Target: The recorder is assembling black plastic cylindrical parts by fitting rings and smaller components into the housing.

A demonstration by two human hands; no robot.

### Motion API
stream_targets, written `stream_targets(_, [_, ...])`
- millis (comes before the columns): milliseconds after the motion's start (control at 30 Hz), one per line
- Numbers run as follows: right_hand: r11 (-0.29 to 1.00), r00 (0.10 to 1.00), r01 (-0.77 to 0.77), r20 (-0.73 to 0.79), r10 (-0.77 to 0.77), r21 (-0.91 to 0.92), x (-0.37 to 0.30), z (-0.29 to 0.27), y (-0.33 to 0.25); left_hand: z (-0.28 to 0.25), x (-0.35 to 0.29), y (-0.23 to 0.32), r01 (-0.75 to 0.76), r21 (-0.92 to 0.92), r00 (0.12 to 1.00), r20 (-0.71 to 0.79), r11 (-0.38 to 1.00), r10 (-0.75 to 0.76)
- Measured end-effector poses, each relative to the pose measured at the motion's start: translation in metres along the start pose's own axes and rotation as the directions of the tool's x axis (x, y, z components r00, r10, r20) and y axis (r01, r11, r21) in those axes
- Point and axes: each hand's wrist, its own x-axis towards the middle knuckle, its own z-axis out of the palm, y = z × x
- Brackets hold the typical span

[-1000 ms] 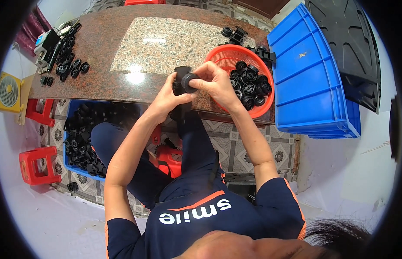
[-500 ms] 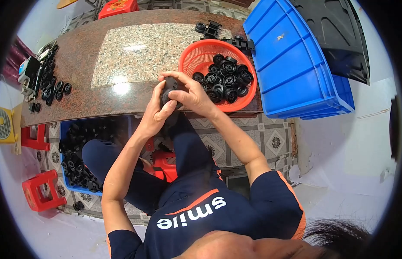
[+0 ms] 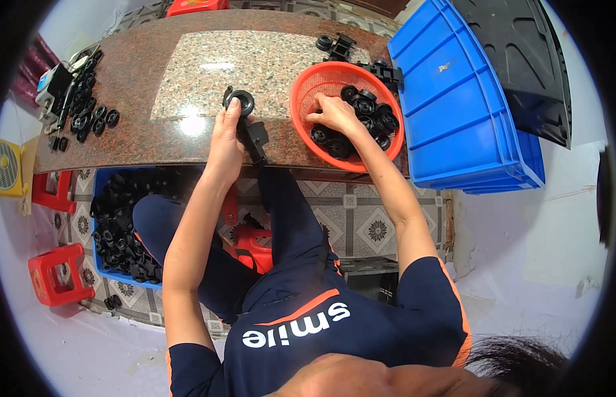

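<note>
My left hand [image 3: 228, 132] is closed around a black plastic chassis piece [image 3: 256, 134] with a black wheel [image 3: 241, 104] at its upper end. The thumb presses on the wheel, and the piece's lower end hangs over the table's front edge. Inside the red basket [image 3: 296, 99], my right hand [image 3: 335, 112] reaches down over a heap of black wheels [image 3: 365, 106]. Its thumb and fingers are apart and bent downward among the wheels at the basket's left side. What the fingertips touch is partly hidden.
A blue crate [image 3: 453, 99] stands at the right, beside the basket. Black chassis parts [image 3: 344, 46] lie behind the basket. More black wheels [image 3: 99, 119] rest at the table's left end. Below, a blue bin [image 3: 126, 274] holds many black parts near red stools [image 3: 59, 274].
My right hand has left the black piece and moved right into the basket. My left hand alone holds the piece, now turned so its wheel and long body show.
</note>
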Motion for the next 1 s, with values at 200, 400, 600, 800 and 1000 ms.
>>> stream_targets(200, [0.847,0.882,0.263,-0.472,-0.017,0.461,-0.030,-0.030,-0.030,0.006,0.000,0.001,-0.077,-0.010,0.997,0.009,0.997,0.078])
stream_targets(400, [0.147,0.947,0.134,-0.083,-0.310,0.980,-0.076,-0.032,-0.095,0.009,-0.002,0.001,-0.075,0.012,0.997,-0.035,0.997,0.075])
stream_targets(600, [0.228,0.951,0.115,-0.042,-0.306,0.967,-0.074,-0.014,-0.106,0.019,-0.011,0.004,-0.083,0.031,0.994,-0.063,0.996,0.085])
stream_targets(800, [0.283,0.949,0.065,0.028,-0.315,0.957,-0.071,-0.006,-0.110,0.010,-0.007,-0.002,0.013,0.049,0.996,-0.092,0.999,-0.008])
stream_targets(1000, [0.179,0.973,0.110,-0.069,-0.221,0.978,-0.080,-0.015,-0.105,0.002,-0.013,0.010,-0.070,0.030,0.953,0.298,0.997,0.058])
